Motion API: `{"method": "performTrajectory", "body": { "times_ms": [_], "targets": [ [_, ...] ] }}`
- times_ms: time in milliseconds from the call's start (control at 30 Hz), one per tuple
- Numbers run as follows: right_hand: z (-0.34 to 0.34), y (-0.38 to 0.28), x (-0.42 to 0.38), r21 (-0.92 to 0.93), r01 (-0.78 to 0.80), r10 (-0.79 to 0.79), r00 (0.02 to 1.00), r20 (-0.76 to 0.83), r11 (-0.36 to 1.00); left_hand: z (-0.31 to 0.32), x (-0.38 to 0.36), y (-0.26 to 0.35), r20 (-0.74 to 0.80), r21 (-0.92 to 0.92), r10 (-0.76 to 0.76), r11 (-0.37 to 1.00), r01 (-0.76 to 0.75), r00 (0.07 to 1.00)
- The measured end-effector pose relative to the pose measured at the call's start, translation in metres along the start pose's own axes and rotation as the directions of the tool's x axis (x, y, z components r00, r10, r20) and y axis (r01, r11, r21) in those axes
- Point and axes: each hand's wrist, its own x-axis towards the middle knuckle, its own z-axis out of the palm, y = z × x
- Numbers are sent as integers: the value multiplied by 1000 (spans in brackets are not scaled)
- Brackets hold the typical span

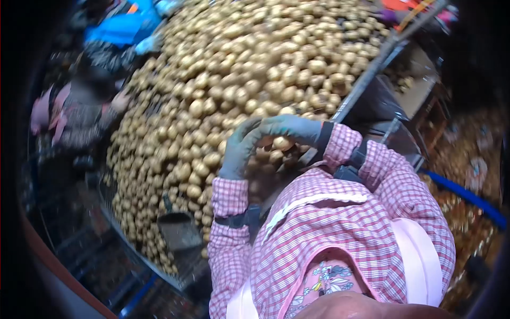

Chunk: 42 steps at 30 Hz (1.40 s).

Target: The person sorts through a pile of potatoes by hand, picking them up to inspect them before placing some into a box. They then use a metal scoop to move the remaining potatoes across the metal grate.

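Observation:
My left hand (240,150), in a grey-blue glove, curves around potatoes at the near edge of a large pile. From the other side my right hand (291,128), gloved the same way, bends over them, so the two hands meet at the fingertips. Between and below them lie a few potatoes (282,143), with darker, blurred ones nearer my body. Both hands are closed around this small group, though the undersides of the fingers are hidden. The wide heap of potatoes (234,69) spreads out beyond them.
A metal scoop-like plate (179,232) lies at the pile's near left. A metal rail (366,80) and chute-like panels (390,101) run along the right. At left, another person's hand (121,101) reaches to the heap. Blue plastic (125,26) is at the far left.

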Motion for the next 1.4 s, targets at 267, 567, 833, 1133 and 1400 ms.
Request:
{"method": "performTrajectory", "body": {
  "times_ms": [267, 567, 833, 1133, 1400],
  "targets": [
    [-70, -20, -120, 325, -25, 217, 792, -571, 945, 104, 39, 4, 132, 51, 209, 975, -218, 969],
    [-393, -36, -361, -57, 24, -60, 106, -993, 998, 56, 0, -47, 73, 335, 127, 931, -144, 989],
    [-112, -45, -34, -133, -182, 77, 823, -563, 974, -141, -101, -70, -724, 385, 396, 911, -145, 565],
    [55, -18, 77, 65, -358, 363, 926, -102, 931, -128, -73, -75, -687, 718, 271, 390, 576, 674],
    [77, 18, 108, -53, -300, 295, 951, -88, 952, -175, -136, -79, -474, -569, 90, 728, -382, 876]
  ]
}}
